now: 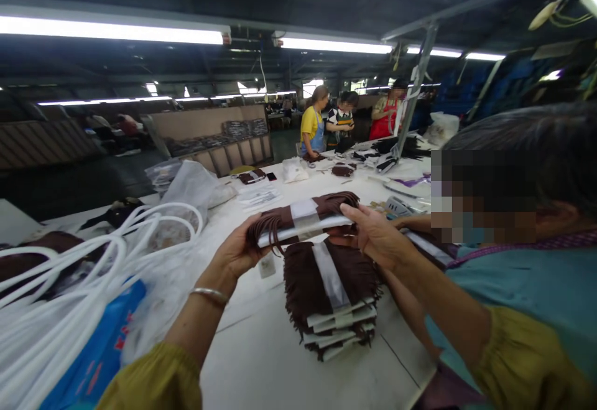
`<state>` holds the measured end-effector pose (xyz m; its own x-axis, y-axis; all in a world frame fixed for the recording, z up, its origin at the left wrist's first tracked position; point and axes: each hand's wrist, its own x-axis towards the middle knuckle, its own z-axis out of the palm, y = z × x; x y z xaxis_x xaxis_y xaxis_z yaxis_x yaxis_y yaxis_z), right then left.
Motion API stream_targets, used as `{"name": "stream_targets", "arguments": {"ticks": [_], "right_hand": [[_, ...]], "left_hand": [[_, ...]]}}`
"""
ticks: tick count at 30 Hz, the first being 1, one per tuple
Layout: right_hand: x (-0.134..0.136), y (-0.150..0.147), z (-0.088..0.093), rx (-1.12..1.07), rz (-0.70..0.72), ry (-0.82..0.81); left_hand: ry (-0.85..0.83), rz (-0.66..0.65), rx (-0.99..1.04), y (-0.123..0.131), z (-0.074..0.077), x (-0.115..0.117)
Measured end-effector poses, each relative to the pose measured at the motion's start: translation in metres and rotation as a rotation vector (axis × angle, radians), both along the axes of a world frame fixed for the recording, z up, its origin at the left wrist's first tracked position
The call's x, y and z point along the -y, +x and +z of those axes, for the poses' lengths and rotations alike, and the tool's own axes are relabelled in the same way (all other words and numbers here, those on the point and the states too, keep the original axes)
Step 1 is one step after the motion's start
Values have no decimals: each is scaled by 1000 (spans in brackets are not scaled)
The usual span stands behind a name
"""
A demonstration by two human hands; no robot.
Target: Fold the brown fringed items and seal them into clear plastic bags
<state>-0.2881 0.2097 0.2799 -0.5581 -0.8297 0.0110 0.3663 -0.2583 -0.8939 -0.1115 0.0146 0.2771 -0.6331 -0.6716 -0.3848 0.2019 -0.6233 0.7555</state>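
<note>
Between my two hands I hold up a bundle of dark brown fabric strips, wrapped round the middle by a whitish paper band. My left hand grips its left end, where loose strips hang down. My right hand pinches the other end, thumb on top. Just below and behind it stands a stack of similar brown bundles on the white table. A light band crosses the top bundle, and white layers show between the lower ones.
White tubing, clear plastic and a blue printed bag lie at the left. Close on my right sits a co-worker in a teal top, an arm reaching toward the stack. Farther back are more brown bundles, a metal post and several people.
</note>
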Motion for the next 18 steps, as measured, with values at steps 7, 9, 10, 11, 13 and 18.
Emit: {"name": "stream_targets", "arguments": {"ticks": [7, 9, 10, 11, 13, 18], "right_hand": [[32, 56, 1, -92, 80, -44], [39, 78, -25, -103, 134, -37], [42, 90, -42, -98, 161, -18], [44, 102, -61, -85, 185, 8], [46, 130, -105, -39, 235, 67], [40, 194, -237, 149, 328, 231]], "left_hand": [[-283, 88, -42, 76, 15, 20], [-344, 136, -51, 109, -4, 22], [-364, 150, -44, 127, -18, 22], [-376, 153, -27, 146, -35, 22], [-376, 154, 25, 182, -75, 20], [-280, 179, 170, 252, -200, 0]]}}
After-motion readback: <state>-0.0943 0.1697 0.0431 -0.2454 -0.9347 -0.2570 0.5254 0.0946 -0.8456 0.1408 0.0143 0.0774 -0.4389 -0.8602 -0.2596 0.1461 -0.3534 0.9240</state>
